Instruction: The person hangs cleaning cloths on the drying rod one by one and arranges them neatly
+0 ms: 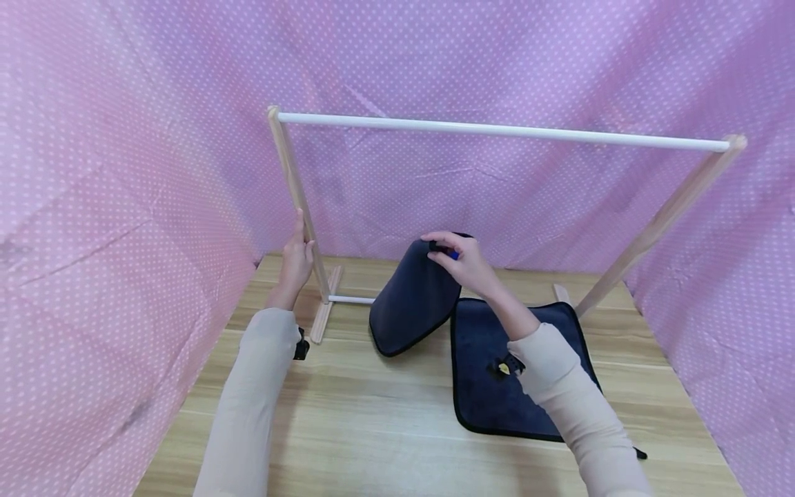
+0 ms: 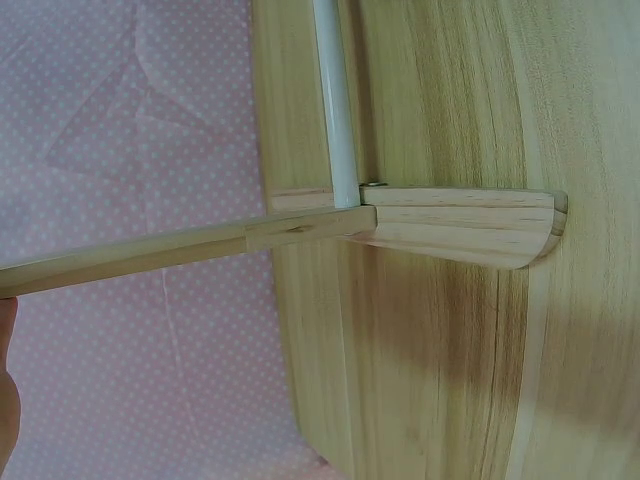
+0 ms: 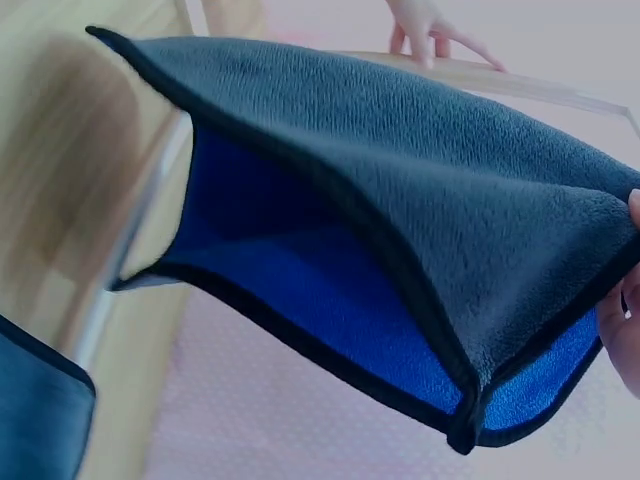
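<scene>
Legible markings: none. No text, label, brand, number or sign can be read in the head view, the left wrist view or the right wrist view. A small yellow patch [image 1: 504, 369] shows at the black device [image 1: 514, 362] by the cuff of the right sleeve [image 1: 549, 359]; it is too small to tell whether it bears lettering.

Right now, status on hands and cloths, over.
Left hand touching rack's left upright. Right hand pinching raised cloth, blue side showing. Second cloth flat on table, partly hidden by right sleeve.
</scene>
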Demonstrator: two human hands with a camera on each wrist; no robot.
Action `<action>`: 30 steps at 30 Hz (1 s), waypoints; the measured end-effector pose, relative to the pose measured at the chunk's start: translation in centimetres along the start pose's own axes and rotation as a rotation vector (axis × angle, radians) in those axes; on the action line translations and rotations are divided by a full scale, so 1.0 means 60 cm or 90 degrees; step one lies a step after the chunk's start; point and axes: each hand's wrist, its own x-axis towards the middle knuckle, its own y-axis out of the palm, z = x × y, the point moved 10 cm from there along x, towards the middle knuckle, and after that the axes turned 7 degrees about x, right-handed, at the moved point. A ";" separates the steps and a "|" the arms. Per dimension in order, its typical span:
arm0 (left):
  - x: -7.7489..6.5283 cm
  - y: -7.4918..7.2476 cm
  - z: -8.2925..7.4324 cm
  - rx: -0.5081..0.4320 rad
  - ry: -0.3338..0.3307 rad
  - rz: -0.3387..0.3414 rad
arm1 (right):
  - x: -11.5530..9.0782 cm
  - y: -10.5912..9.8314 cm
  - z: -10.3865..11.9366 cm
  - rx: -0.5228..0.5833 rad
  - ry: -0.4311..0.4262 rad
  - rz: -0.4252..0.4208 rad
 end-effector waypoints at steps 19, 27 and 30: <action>0.001 0.009 0.000 0.008 -0.017 0.010 | 0.106 -0.043 0.109 -0.036 -0.138 0.025; 0.005 0.016 -0.003 0.007 -0.020 0.019 | 0.150 -0.071 0.138 -0.064 -0.161 0.003; 0.005 0.020 -0.002 0.005 -0.024 0.025 | 0.168 -0.085 0.147 -0.059 -0.161 -0.018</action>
